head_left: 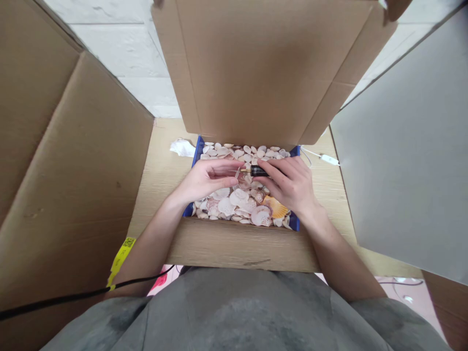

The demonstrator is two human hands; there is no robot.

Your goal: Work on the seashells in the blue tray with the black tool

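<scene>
Over a blue-sided tray full of seashells, my two hands meet near the middle. My right hand is wrapped round a small black handheld drill, whose brass-coloured chuck and thin bit point left. Between the thumb and fingers of my left hand is a small pale seashell, held edge-on at the bit. Whether the bit passes through the shell is too small to tell. Below the hands lie pale scallop shells and one orange scallop shell.
Cardboard panels stand at the left and behind the tray; a grey panel closes the right. A crumpled white tissue lies left of the tray. A white inline switch on a cord is at right. A black cable crosses lower left.
</scene>
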